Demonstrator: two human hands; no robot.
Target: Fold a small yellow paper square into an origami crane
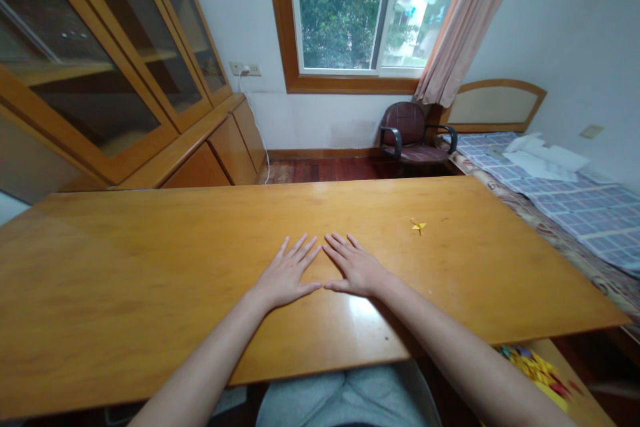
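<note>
Both hands lie flat on the wooden desk (150,280), palms down near its front middle. My left hand (290,273) has its fingers spread, pointing forward and to the right. My right hand (356,268) mirrors it, fingers spread and pointing forward and to the left. The fingertips and thumbs of the two hands come close together, and neither hand holds anything. To the right of my right hand, farther back on the desk, lies a small yellow folded-looking piece (419,226) with thin points; it looks like folded paper, apart from both hands.
At the lower right, below the desktop, an open drawer (580,367) holds yellow and coloured pieces (537,370). A glass-door cabinet (170,127) stands left. Beyond the desk are an armchair (407,133) and a window (345,13). A bed (575,207) is right.
</note>
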